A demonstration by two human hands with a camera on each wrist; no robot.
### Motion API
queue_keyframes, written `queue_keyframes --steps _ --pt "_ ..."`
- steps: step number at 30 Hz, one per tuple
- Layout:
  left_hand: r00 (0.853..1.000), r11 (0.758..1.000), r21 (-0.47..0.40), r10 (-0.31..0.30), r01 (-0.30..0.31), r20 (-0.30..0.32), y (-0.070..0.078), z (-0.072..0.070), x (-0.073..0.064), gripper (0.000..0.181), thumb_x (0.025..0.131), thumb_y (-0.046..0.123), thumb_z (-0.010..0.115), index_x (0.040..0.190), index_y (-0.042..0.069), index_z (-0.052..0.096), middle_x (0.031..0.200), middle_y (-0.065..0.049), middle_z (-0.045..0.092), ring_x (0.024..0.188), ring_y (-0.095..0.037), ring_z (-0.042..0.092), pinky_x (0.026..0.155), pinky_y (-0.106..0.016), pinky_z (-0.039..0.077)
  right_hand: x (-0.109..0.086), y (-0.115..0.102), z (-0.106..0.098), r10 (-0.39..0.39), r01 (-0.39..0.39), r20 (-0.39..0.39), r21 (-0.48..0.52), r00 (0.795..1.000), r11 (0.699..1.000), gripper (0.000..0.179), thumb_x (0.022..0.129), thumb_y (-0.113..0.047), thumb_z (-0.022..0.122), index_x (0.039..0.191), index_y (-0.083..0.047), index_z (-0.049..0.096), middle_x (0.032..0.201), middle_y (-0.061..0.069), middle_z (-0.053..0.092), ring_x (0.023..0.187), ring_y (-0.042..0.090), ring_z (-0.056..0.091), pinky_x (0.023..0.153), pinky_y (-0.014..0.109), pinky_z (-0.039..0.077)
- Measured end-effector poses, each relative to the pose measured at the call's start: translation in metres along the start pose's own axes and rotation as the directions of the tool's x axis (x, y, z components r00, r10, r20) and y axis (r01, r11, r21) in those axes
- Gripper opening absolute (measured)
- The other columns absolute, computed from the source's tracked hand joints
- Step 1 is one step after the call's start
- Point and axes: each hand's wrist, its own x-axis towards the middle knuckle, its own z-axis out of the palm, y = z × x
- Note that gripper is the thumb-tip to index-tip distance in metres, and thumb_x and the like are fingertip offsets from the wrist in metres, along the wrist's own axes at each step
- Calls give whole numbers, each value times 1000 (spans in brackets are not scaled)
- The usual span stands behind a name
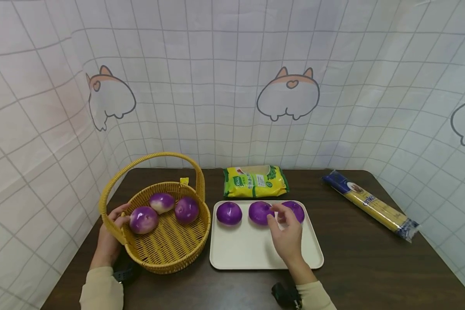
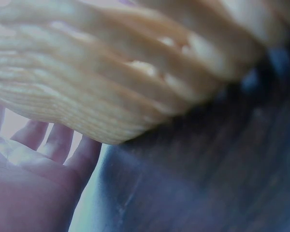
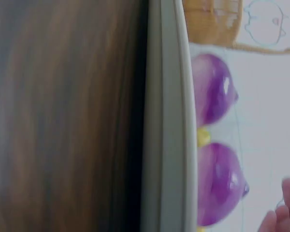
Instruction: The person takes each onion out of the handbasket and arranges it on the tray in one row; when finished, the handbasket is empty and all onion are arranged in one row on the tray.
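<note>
At the left side of a yellow wicker basket [image 1: 170,241], my left hand [image 1: 110,237] holds the rim, fingertips up at the edge. The left wrist view shows fingers [image 2: 63,142] partly hidden behind the wicker wall. Inside the basket lie three glossy purple-and-white round vegetables [image 1: 144,220], like onions or turnips. Three more stand in a row on a white tray [image 1: 248,254]: a left one [image 1: 229,214], a middle one [image 1: 258,213] and a right one [image 1: 296,209]. My right hand [image 1: 288,237] hovers over the tray, fingers parted and holding nothing, partly covering the right one.
Behind the tray lies a yellow-green food packet [image 1: 255,181]. A long pack of noodles [image 1: 372,204] lies at the right of the dark wooden table [image 1: 372,271]. The basket's tall handle [image 1: 155,155] arches over it. A white checked cloth [image 1: 217,86] surrounds the table.
</note>
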Motion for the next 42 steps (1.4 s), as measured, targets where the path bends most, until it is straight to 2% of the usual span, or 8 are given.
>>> queue_keyframes --steps 4,7,13,16,22,30,36,42 --pt "1000 1000 7 -4 4 5 1 1 1 48 100 22 52 145 7 43 134 -5 43 106 -4 53 82 -15 50 -6 -32 4 -8 8 127 -2 992 1000 18 84 7 68 102 6 68 95 20 70 87 31 61 76 29 48" --pt "1000 1000 8 -9 9 -1 -1 0 3 48 100 24 53 145 8 44 136 -3 42 107 -4 52 82 -15 49 -10 -43 10 -14 18 198 -16 980 1000 17 84 5 69 101 3 69 96 16 70 89 28 63 79 29 49" --pt "1000 1000 20 -8 8 -8 -11 -6 9 48 100 27 54 145 12 46 138 -3 41 108 -4 52 81 -14 49 -23 -26 35 -65 59 290 30 955 998 19 83 2 70 102 -2 70 100 10 71 94 32 64 81 38 51" --pt "1000 1000 24 -5 5 -13 -14 -7 11 48 100 28 54 144 13 46 137 -2 42 108 -4 53 81 -14 49 -29 -22 45 -95 80 325 59 941 995 22 82 -1 72 103 -8 71 102 2 71 93 23 63 79 39 51" --pt "1000 999 38 -4 5 -18 -15 -7 11 47 100 28 54 144 13 46 138 -2 42 106 -3 53 80 -14 49 -36 -30 57 -121 86 399 105 909 991 24 86 -7 71 107 -17 69 106 -3 68 95 17 61 80 41 51" --pt "1000 1000 19 -5 5 -8 -13 -6 10 49 99 28 55 144 12 46 140 -4 40 110 -4 51 81 -14 49 -30 -51 76 -145 104 469 111 871 988 23 88 -11 68 111 -13 69 111 -6 65 101 15 58 84 40 51" --pt "1000 1000 18 -17 17 -7 -10 -5 10 49 99 28 55 145 11 45 140 -3 40 110 -5 50 81 -14 49 -19 -62 92 -150 112 535 103 831 988 24 89 -15 68 113 -17 67 112 -4 65 99 13 57 82 36 52" --pt "1000 1000 18 -23 24 -15 -10 -4 9 49 100 27 54 145 11 45 140 -2 40 110 -4 50 81 -13 49 -11 -69 106 -132 123 623 58 771 991 27 91 -19 67 118 -18 65 117 -5 62 106 7 56 90 33 50"
